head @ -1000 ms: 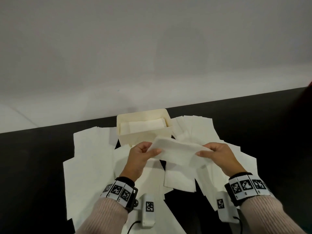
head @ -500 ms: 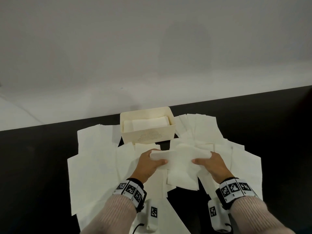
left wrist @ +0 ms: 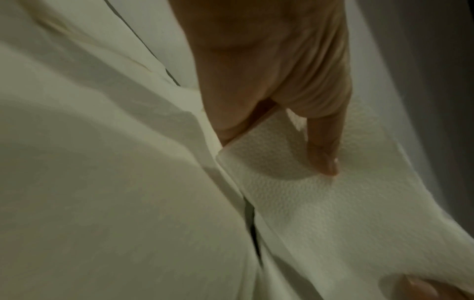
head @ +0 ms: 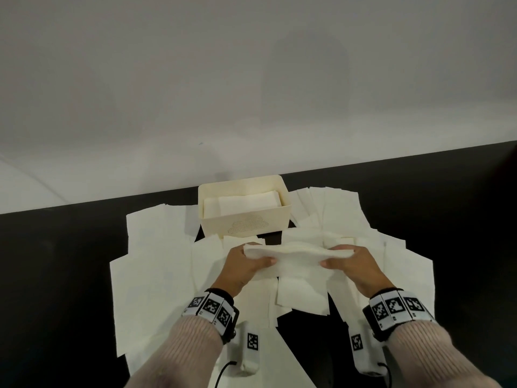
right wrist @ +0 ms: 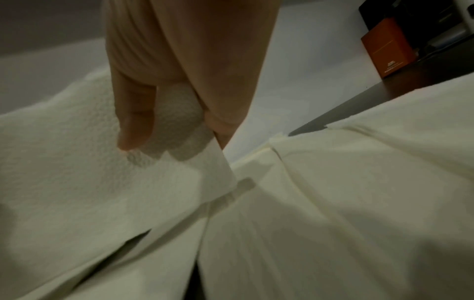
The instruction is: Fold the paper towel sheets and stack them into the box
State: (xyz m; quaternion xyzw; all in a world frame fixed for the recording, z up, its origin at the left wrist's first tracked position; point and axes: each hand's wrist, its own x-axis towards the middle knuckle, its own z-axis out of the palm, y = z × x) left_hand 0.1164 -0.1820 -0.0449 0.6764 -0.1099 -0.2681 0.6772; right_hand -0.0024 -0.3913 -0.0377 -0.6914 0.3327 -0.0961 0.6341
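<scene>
Both hands pinch one folded sheet (head: 293, 257): left hand (head: 246, 268) at its left end, right hand (head: 354, 266) at its right. Its soft, dimpled paper sags between them just above loose flat sheets (head: 156, 264) on the black table (head: 56, 275). Behind stands the cream rectangular box (head: 244, 224), holding folded sheets.

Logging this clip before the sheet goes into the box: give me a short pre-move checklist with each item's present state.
1. Left hand pinches its end of the folded sheet: ok.
2. Right hand pinches the other end: ok.
3. Sheet folded over, layers together: ok at the left end; the rest cannot tell.
4. Box open, room above the sheets inside: ok.
5. Path from sheet to box unobstructed: ok.
6. Held sheet free of the loose sheets beneath: cannot tell.
</scene>
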